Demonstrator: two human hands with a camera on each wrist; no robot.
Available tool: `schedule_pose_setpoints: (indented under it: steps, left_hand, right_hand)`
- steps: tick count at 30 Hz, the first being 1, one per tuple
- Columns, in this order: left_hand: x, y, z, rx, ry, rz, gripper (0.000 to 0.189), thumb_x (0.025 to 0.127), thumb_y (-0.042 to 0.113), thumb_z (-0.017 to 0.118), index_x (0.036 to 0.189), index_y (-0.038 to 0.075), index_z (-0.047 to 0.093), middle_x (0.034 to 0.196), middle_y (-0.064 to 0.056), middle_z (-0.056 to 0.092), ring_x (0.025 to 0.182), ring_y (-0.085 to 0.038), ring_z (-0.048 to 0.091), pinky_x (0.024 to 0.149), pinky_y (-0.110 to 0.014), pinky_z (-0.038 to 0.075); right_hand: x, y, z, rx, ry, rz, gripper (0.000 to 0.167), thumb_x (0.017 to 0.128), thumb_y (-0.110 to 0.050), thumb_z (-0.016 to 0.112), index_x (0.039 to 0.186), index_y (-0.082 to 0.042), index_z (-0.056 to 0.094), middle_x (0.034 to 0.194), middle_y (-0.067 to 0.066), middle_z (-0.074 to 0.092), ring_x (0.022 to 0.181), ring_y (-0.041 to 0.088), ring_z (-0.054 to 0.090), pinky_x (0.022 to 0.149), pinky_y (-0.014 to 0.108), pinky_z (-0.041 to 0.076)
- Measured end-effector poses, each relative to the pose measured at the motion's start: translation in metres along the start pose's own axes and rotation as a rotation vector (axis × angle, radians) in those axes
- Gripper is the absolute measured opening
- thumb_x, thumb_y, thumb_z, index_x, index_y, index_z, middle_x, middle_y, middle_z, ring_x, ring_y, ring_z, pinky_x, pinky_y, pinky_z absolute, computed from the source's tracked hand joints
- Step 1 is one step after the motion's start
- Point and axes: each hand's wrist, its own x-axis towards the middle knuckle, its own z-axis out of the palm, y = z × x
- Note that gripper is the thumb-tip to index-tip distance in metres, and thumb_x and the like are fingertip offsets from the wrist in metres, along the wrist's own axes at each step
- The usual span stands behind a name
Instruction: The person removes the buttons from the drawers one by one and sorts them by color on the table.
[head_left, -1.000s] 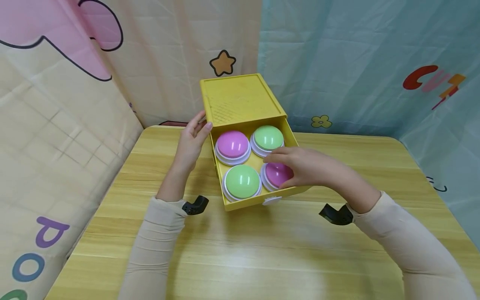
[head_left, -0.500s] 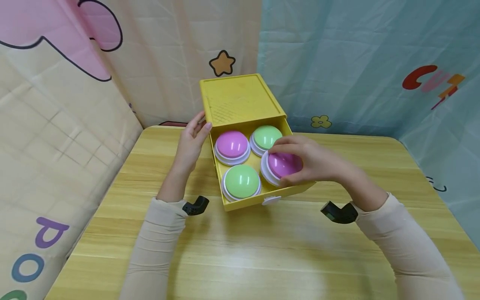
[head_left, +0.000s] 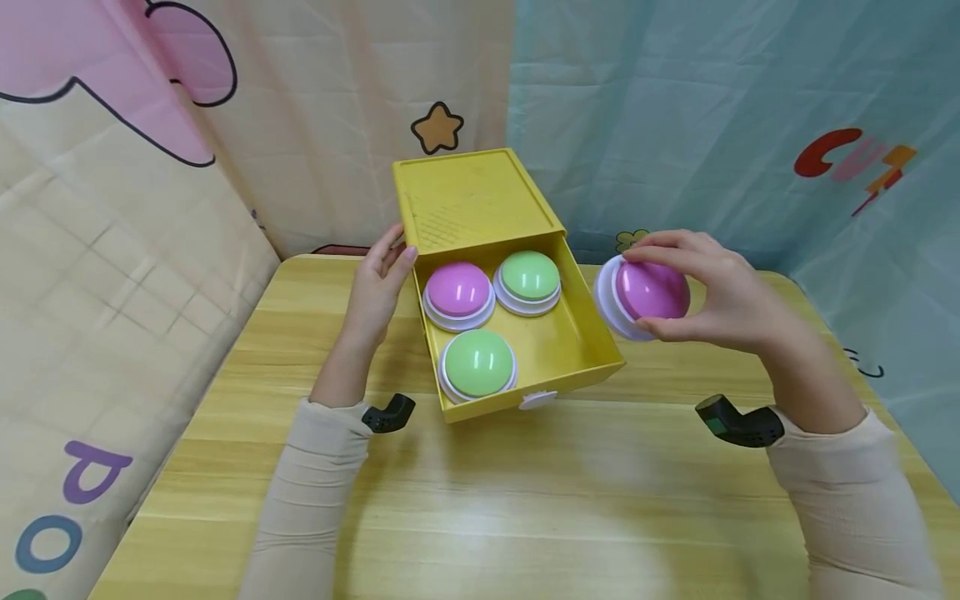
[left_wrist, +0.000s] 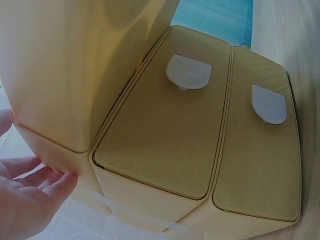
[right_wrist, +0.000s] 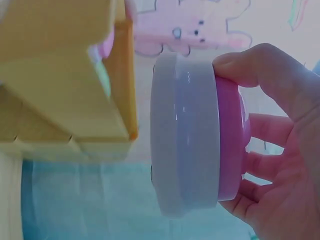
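Observation:
My right hand (head_left: 731, 300) holds a pink push button (head_left: 654, 290) with a white base, thumb and fingers on opposite sides of its rim. It is tipped sideways in the air, right of the open yellow drawer (head_left: 566, 342). The right wrist view shows the white base (right_wrist: 187, 135) side-on. Inside the drawer sit another pink push button (head_left: 458, 289), a green push button (head_left: 530, 276) at the back and a green push button (head_left: 478, 363) at the front left. My left hand (head_left: 375, 292) rests its fingers against the left side of the yellow drawer cabinet (head_left: 476, 196).
Lower drawers with white handles (left_wrist: 189, 73) are closed beneath the pulled-out one. The cabinet stands toward the back of a wooden table (head_left: 480, 500). Printed curtains (head_left: 637, 100) hang behind and beside it.
My right hand has lifted the pink push button out of the drawer's front right corner and carried it right, past the drawer wall. My left hand stays on the cabinet.

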Motion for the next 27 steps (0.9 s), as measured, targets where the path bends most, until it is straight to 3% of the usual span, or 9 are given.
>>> schedule_pose_setpoints:
  steps: [3, 7, 10, 13, 20, 27]
  left_hand:
    - [-0.001, 0.0, 0.0, 0.0, 0.0, 0.004, 0.055, 0.092, 0.018, 0.053, 0.139, 0.002, 0.03, 0.138, -0.013, 0.034, 0.124, -0.02, 0.034, 0.099, -0.026, 0.032]
    - [-0.001, 0.001, -0.001, -0.002, 0.001, 0.01, 0.054, 0.092, 0.017, 0.053, 0.139, 0.002, 0.03, 0.138, -0.013, 0.034, 0.124, -0.02, 0.034, 0.099, -0.026, 0.033]
    - [-0.001, 0.001, -0.001, -0.009, 0.0, 0.011, 0.054, 0.092, 0.017, 0.052, 0.139, 0.002, 0.03, 0.138, -0.013, 0.034, 0.124, -0.02, 0.034, 0.099, -0.026, 0.033]
    - [-0.001, 0.001, -0.001, -0.021, -0.005, 0.011, 0.054, 0.092, 0.017, 0.052, 0.139, 0.002, 0.029, 0.139, -0.013, 0.033, 0.125, -0.02, 0.034, 0.099, -0.026, 0.032]
    - [-0.002, 0.001, -0.001, -0.031, -0.012, 0.01, 0.055, 0.092, 0.018, 0.052, 0.139, 0.002, 0.028, 0.139, -0.012, 0.032, 0.125, -0.02, 0.033, 0.099, -0.026, 0.032]
    - [-0.001, 0.001, 0.0, -0.034, -0.014, 0.009, 0.056, 0.092, 0.018, 0.052, 0.14, 0.002, 0.028, 0.139, -0.013, 0.032, 0.125, -0.019, 0.033, 0.099, -0.026, 0.032]
  right_hand:
    - [-0.017, 0.014, -0.001, -0.006, -0.014, 0.134, 0.063, 0.059, -0.004, 0.082, 0.118, -0.005, 0.057, 0.12, 0.01, 0.047, 0.105, 0.028, 0.039, 0.065, 0.024, 0.047]
    - [-0.04, 0.04, 0.005, 0.013, -0.017, 0.277, 0.064, 0.061, -0.006, 0.082, 0.119, -0.002, 0.055, 0.12, 0.015, 0.046, 0.104, 0.035, 0.039, 0.064, 0.041, 0.051]
    - [-0.058, 0.061, 0.016, 0.024, -0.018, 0.344, 0.064, 0.064, -0.006, 0.08, 0.121, 0.002, 0.053, 0.121, 0.021, 0.044, 0.103, 0.041, 0.037, 0.066, 0.056, 0.047]
    - [-0.073, 0.082, 0.028, 0.037, -0.03, 0.415, 0.062, 0.067, -0.009, 0.078, 0.122, 0.003, 0.051, 0.122, 0.023, 0.042, 0.104, 0.042, 0.035, 0.069, 0.059, 0.045]
    - [-0.102, 0.123, 0.057, 0.077, -0.055, 0.482, 0.058, 0.073, -0.013, 0.075, 0.121, 0.009, 0.049, 0.119, 0.027, 0.042, 0.102, 0.046, 0.036, 0.073, 0.059, 0.043]
    - [-0.12, 0.149, 0.079, 0.083, -0.115, 0.557, 0.061, 0.075, -0.018, 0.073, 0.121, 0.011, 0.047, 0.122, 0.033, 0.038, 0.105, 0.048, 0.037, 0.08, 0.059, 0.039]
